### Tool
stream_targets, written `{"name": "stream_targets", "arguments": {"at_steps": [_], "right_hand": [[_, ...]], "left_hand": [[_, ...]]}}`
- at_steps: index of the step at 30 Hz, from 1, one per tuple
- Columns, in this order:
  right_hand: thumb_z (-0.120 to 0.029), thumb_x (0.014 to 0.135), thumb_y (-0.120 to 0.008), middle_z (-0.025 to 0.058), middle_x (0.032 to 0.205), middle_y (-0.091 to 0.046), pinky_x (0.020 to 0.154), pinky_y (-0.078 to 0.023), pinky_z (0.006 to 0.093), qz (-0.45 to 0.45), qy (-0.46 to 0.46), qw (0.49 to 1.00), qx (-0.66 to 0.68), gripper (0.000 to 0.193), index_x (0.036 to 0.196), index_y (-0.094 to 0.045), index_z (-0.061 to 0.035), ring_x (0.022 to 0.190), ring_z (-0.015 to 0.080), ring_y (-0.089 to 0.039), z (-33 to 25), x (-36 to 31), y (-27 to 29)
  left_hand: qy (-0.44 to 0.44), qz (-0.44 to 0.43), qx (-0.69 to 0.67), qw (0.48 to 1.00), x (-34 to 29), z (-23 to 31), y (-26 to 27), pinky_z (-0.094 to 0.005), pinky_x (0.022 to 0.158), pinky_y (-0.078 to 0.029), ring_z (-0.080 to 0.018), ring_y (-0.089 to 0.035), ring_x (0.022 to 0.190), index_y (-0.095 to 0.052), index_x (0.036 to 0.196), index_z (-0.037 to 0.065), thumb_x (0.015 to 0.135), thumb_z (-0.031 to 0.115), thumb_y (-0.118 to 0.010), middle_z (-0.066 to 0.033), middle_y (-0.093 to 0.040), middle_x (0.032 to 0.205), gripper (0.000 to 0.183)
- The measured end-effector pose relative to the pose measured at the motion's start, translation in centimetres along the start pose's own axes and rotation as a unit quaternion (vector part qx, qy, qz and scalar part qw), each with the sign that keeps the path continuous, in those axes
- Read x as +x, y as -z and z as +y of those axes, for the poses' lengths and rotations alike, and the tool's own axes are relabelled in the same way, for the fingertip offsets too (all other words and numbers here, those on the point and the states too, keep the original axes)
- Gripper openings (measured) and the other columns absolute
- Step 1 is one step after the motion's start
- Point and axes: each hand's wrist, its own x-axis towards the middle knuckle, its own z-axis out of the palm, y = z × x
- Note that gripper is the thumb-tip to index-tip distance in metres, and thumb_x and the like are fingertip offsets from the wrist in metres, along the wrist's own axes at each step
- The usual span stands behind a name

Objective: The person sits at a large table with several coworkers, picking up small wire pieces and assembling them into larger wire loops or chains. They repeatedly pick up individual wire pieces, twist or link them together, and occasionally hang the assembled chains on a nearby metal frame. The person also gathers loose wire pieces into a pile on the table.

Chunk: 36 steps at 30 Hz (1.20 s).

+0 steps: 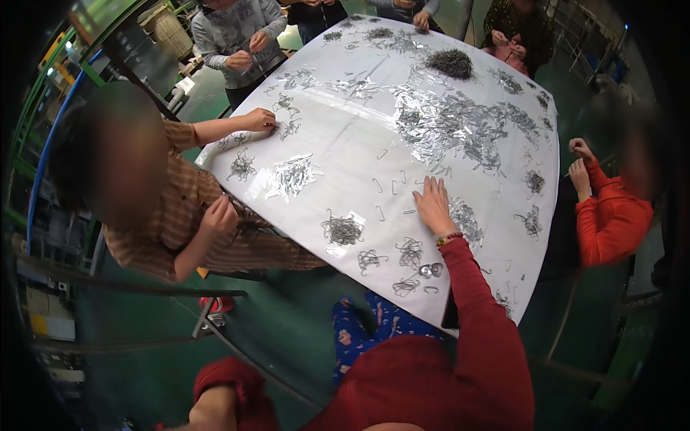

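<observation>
My right hand (433,207) reaches forward onto the white tabletop (327,172), palm down with its fingers stretched out. Its fingertips lie near the front edge of a large heap of shiny flat metal strips (445,126). Just left of it, several loose bent wire hooks (379,185) lie scattered. Beside my right wrist is a smaller pile of metal pieces (466,219), partly hidden by the hand. Nearer me are small bunches of wire hooks (410,253) and some round metal rings (430,270). Of my left arm only the bent forearm shows; that hand is outside the picture.
A person in a striped shirt (158,215) works at the left edge, one hand at a hook pile. Another in orange (611,223) is at the right. Several people stand along the far side. A dark heap (449,65) lies far back; a strip pile (293,177) lies left.
</observation>
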Motion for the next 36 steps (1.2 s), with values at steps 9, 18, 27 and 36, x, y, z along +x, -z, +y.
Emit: {"name": "stream_targets", "arguments": {"at_steps": [9,18,27,36], "right_hand": [[-0.035,0.099,-0.047,0.0284,0.153,-0.020,0.114,-0.016,0.0573,0.004,-0.065,0.995,0.078,0.062,0.147,-0.028,-0.0012,0.142,0.0458,-0.016,-11.9,3.7,-4.8],[-0.031,0.096,-0.052,0.0184,0.154,-0.026,0.115,-0.020,0.0527,-0.005,-0.048,0.999,0.020,0.059,0.147,-0.033,-0.0066,0.143,0.0382,-0.020,-4.5,-3.0,1.1],[-0.002,0.089,-0.050,0.0221,0.131,-0.055,0.106,-0.041,0.0397,0.102,-0.124,0.943,0.291,0.038,0.127,-0.054,0.0048,0.125,0.0384,-0.049,6.3,-5.8,11.2],[-0.008,0.093,-0.049,0.0162,0.133,-0.055,0.110,-0.032,0.0460,0.042,-0.009,0.993,0.114,0.031,0.121,-0.061,-0.0009,0.133,0.0352,-0.040,10.3,-2.5,7.1]], "left_hand": [[0.517,-0.035,0.194,0.833,-13.3,-14.4,6.7,-0.0386,0.089,-0.048,-0.0255,-0.054,0.104,-0.051,0.111,0.001,0.102,0.034,-0.034,-0.0158,-0.050,0.114,0.039],[0.470,-0.591,0.112,0.647,-30.5,-18.5,-1.7,-0.0500,0.112,-0.027,-0.0500,-0.026,0.136,-0.031,0.138,-0.014,0.094,0.022,-0.059,-0.0342,-0.032,0.142,0.064],[0.497,-0.581,0.127,0.632,-40.4,-22.2,-13.7,-0.0545,0.115,-0.015,-0.0567,-0.014,0.137,-0.026,0.138,-0.020,0.094,0.026,-0.055,-0.0472,-0.019,0.141,0.070],[0.498,-0.547,0.198,0.643,-41.2,-26.8,-17.1,-0.0541,0.112,-0.022,-0.0502,-0.018,0.140,-0.027,0.142,-0.013,0.096,0.028,-0.053,-0.0313,-0.023,0.150,0.067]]}}
